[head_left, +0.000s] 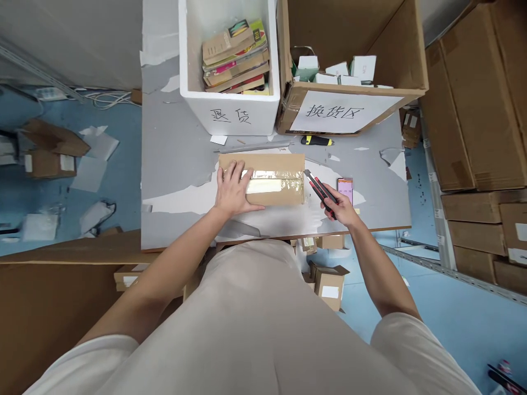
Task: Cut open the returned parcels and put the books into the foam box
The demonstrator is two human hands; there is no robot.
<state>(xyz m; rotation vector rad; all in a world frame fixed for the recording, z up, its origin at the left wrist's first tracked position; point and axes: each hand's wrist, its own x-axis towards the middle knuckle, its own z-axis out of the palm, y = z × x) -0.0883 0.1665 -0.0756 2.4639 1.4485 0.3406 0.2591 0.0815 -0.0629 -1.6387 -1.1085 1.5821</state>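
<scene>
A long brown cardboard box [288,163] lies on the table in front of me, with clear tape and a whitish label along its top. My left hand [234,189] rests on the box's left end, fingers spread and thumb stretched to the right. In my right hand [340,207] is a black and red box cutter [319,189], gripped by its handle. Its blade is out, and the tip is at the taped right end of the box; whether it touches cannot be told. A phone [345,189] with a lit screen lies just behind my right hand.
At the table's back stand a white foam box [230,109] holding books [234,60] and a cardboard carton [349,109] with small white boxes [363,68]. A yellow and black cutter [317,141] lies before them. Stacked cartons [473,109] rise on the right.
</scene>
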